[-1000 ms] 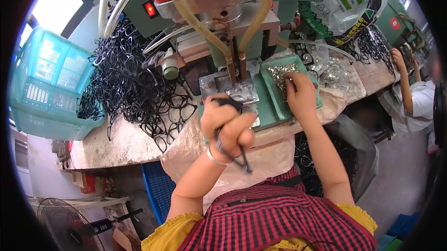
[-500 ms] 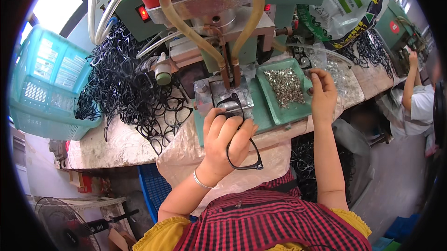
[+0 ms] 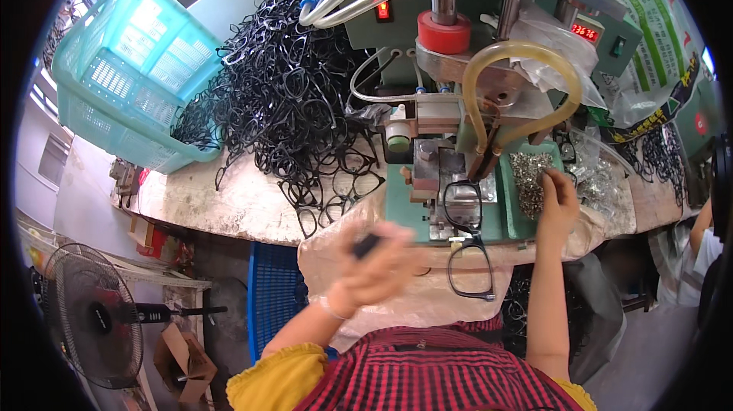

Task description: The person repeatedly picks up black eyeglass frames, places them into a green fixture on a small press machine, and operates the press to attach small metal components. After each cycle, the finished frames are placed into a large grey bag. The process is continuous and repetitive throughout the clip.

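Fingers of left hand (image 3: 378, 270) motion-blurred near the bench's front edge, seemingly curled on a small dark piece, grip not certain; fingers of right hand (image 3: 556, 196) pinched down into green tray (image 3: 510, 216) of small metal parts (image 3: 528, 174). Black spectacle frame (image 3: 467, 247) seated on machine fixture (image 3: 450, 205), lower half overhanging the front edge. Judged step: fetching a part; next, exact placing on the frame. Farther left: heap of black frames (image 3: 294, 117); tipped turquoise basket (image 3: 126, 71), contents unclear
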The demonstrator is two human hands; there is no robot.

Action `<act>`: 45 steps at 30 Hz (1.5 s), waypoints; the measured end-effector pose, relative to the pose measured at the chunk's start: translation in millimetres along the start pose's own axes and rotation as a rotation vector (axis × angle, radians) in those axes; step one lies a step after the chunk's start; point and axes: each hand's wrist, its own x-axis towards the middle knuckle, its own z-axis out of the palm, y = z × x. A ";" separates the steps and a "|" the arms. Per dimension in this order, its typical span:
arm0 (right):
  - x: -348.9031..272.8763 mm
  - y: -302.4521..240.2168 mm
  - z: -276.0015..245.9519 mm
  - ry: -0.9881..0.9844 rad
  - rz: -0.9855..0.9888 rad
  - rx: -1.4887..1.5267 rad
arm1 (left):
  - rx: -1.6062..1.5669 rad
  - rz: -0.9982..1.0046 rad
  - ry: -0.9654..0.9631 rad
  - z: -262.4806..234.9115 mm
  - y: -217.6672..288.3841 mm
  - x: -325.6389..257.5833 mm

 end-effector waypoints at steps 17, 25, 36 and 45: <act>-18.2 -15.0 -21.5 -0.069 -0.291 -0.431 | 0.725 -0.060 -0.365 -13.9 -235.0 110.8; -65.2 -24.5 -60.9 0.046 -0.193 -0.416 | -0.087 -0.897 0.292 -48.0 -167.2 -23.5; -24.2 -99.5 53.5 -0.286 -0.248 0.103 | -0.578 -1.038 0.205 24.8 -82.8 -13.7; -35.7 -98.2 68.1 -0.347 -0.110 0.315 | -0.975 -0.575 0.442 23.4 -47.5 44.9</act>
